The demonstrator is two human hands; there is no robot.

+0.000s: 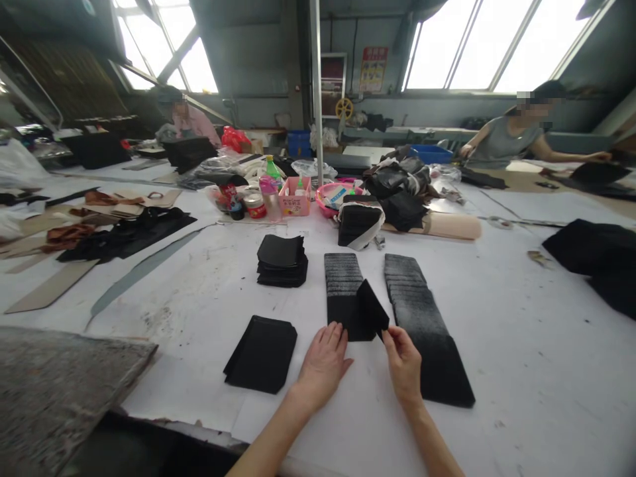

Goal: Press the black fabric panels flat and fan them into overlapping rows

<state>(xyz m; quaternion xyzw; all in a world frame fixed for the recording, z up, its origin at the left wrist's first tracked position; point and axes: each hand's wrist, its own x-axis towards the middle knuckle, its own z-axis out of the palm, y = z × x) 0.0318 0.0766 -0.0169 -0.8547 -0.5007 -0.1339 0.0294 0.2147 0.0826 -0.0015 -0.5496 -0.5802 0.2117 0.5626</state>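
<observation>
My right hand (pixel 403 361) pinches the corner of a black piece (pixel 372 308), which tilts up from the near end of an overlapping row of black pieces (pixel 344 275). Fingers stretched out, my left hand (pixel 325 361) lies flat at the lower left corner of that row. To the right runs a second fanned row of black pieces (pixel 422 318), its near end beside my right wrist. Left of my left hand is a low pile of black pieces with cut corners (pixel 263 354). Farther back stands a taller stack of black pieces (pixel 282 260).
A pink box (pixel 295 199), a pink basin (pixel 330 200), a tin can (pixel 255 205) and a beige roll (pixel 452 225) stand beyond the rows. A metal pole (pixel 318 93) rises behind them. Two other people work across the tables. Dark material (pixel 596 255) lies at right.
</observation>
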